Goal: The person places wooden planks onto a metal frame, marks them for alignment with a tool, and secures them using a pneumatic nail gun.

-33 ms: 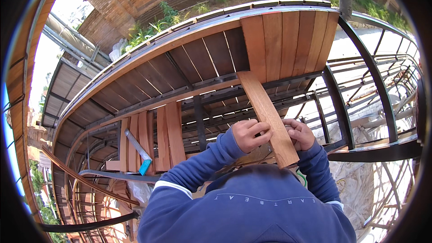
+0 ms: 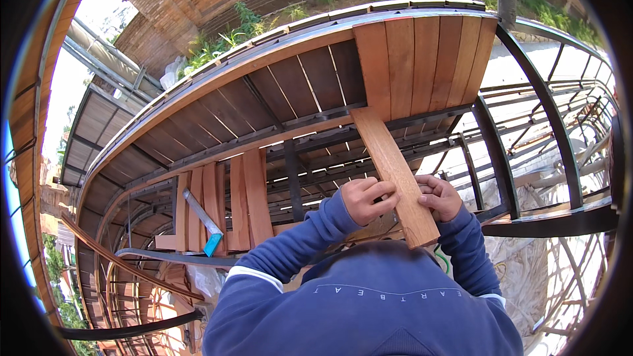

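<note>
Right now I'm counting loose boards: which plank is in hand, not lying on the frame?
The light plank slanting toward the person, gripped near its end by the left hand and right hand. The other planks lie flat on the frame.

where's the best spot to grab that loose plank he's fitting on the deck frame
Probably at its near end, one hand on each long edge, coming from the person's side. The plank is long and narrow, with its far end resting on the dark metal frame, so only the near end is free. The left hand and right hand grip there now.
</note>
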Available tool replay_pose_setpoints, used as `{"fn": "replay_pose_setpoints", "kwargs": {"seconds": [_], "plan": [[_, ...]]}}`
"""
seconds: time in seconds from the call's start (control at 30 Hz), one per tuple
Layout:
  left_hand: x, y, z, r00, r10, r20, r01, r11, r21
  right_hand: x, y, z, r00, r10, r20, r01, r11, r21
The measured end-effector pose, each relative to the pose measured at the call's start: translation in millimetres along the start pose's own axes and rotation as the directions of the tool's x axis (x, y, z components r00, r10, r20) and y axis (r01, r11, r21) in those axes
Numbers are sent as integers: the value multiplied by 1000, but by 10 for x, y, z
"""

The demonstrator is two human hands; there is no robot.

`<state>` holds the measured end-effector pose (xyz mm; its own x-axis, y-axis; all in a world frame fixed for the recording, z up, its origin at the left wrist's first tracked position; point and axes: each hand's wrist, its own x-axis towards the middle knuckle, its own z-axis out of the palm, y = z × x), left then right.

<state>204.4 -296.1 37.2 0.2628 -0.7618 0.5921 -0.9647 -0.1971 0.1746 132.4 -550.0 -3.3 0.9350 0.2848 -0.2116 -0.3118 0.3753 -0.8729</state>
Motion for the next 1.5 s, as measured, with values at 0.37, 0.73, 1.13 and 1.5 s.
{"fn": "replay_pose_setpoints", "kwargs": {"seconds": [0.37, 0.73, 1.13, 1.5], "plan": [[100, -127, 77, 627, -754, 197, 576, 278, -769, -139, 291, -104, 933, -337, -127, 249, 859, -447], [106, -1111, 123, 633, -760, -149, 499, 547, -672, -152, 761, -24, 842, -492, -219, 32, 452, -891], [158, -2337, 296, 519, -828, -211, 701, 554, -450, -405, 1372, -157, 890, -423, -171, -43, 294, -955], [283, -2285, 326, 505, -845, -174, 693, 517, -502, -350, 1372, -153, 887, -421, -188, -101, 219, -970]]}}
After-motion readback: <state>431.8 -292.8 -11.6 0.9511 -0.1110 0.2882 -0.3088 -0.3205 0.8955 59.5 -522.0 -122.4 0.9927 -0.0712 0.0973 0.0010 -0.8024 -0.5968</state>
